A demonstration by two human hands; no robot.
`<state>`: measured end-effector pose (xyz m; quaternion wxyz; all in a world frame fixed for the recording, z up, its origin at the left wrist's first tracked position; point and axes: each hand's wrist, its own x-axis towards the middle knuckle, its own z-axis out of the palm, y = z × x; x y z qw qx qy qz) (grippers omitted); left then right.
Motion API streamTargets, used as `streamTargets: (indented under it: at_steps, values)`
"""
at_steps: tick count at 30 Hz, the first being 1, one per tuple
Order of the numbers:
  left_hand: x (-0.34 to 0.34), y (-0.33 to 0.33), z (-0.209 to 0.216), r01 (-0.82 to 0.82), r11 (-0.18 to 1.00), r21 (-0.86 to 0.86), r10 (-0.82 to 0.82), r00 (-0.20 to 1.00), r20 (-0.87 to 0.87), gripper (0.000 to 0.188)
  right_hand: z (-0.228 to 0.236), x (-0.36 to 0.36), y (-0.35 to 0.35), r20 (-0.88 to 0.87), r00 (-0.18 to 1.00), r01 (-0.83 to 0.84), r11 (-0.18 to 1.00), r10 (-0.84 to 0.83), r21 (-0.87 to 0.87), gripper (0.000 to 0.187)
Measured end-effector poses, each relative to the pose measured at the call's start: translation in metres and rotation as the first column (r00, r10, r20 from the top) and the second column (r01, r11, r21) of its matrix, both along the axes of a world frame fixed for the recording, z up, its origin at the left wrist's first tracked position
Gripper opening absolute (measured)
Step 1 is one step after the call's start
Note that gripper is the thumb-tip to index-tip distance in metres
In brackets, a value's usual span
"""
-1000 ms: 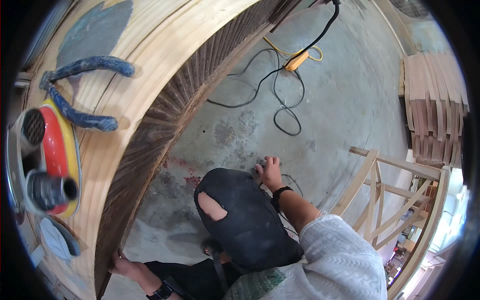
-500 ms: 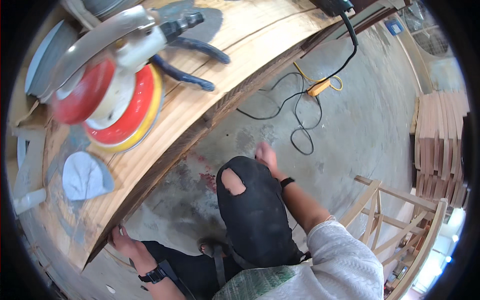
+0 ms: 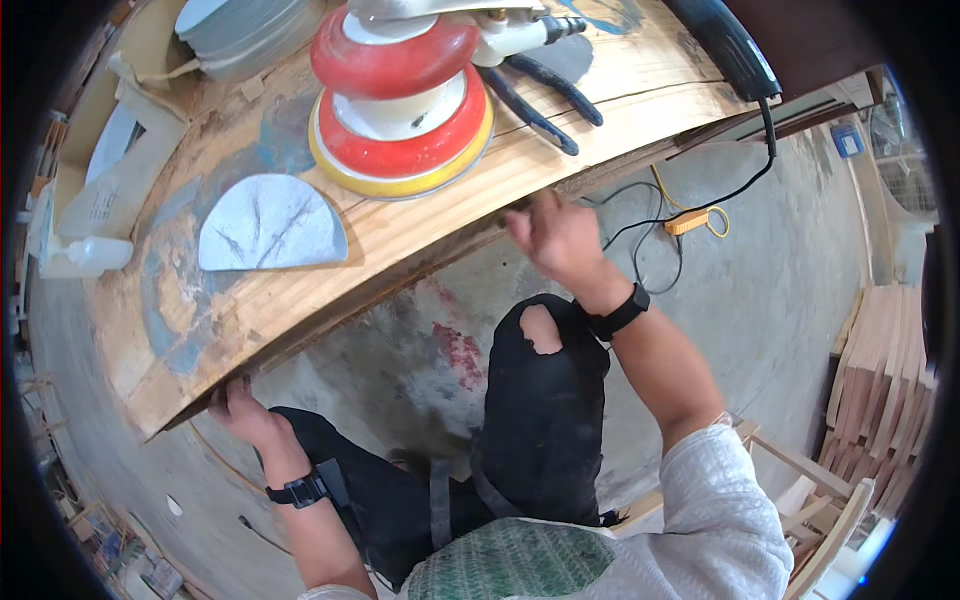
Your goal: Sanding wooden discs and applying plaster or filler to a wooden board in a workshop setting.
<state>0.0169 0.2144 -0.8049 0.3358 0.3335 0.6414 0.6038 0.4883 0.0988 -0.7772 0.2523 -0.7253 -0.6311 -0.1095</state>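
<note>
1. The wide, pale wooden worktop with blue-grey stains (image 3: 330, 290) is in front of the person, with its long edge running slantwise.
2. The left hand (image 3: 240, 410) is at the near left corner, its fingertips at the low edge. I can't tell if it grips the wood or just touches it.
3. The right hand (image 3: 562, 243) is by the front edge, farther right. Its fingers are loosely curled and I see nothing in it. It is blurry, so I can't tell if it touches the wood.
4. The step looks like getting both hands to the worktop's edge. A good hold there would call for both hands on firm wood and care with the loose things on top.
5. On top sit a red, white and yellow round sander (image 3: 400, 130), a pale half-moon pad (image 3: 272, 222), blue-handled pliers (image 3: 545, 105) and a long black tool with a cord (image 3: 725, 45).
6. At the far left is an open tan cardboard box (image 3: 150, 75) with a pale round disc inside. Just beside it is a stack of pale round discs (image 3: 245, 40).
7. A small white plastic bottle (image 3: 98, 256) lies near the box; I can't see what is in it.
</note>
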Motion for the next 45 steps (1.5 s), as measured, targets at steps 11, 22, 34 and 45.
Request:
streamTargets:
  at_steps: [11, 22, 34, 45]
  values:
    - [0.179, -0.067, 0.014, 0.705, 0.662, -0.254, -0.745, 0.584, -0.322, 0.039, -0.073, 0.249, -0.072, -0.437, 0.783, 0.495, 0.869, -0.443, 0.006, 0.021]
    - [0.205, -0.086, 0.012, 0.971, 0.211, -0.112, -0.968, 0.192, -0.163, 0.088, 0.087, -0.012, -0.049, -0.916, 0.179, 0.324, 0.901, -0.359, -0.29, 0.01]
    - [0.108, -0.046, 0.015, 0.823, 0.456, -0.337, -0.326, 0.507, 0.798, 0.025, -0.018, -0.189, 0.043, -0.395, 0.916, -0.122, 0.988, 0.074, -0.098, 0.016]
    - [0.13, -0.025, 0.033, 0.841, 0.538, -0.055, -0.511, 0.377, 0.773, 0.018, -0.162, 0.129, 0.174, 0.431, 0.839, 0.308, 0.943, -0.333, 0.129, 0.012]
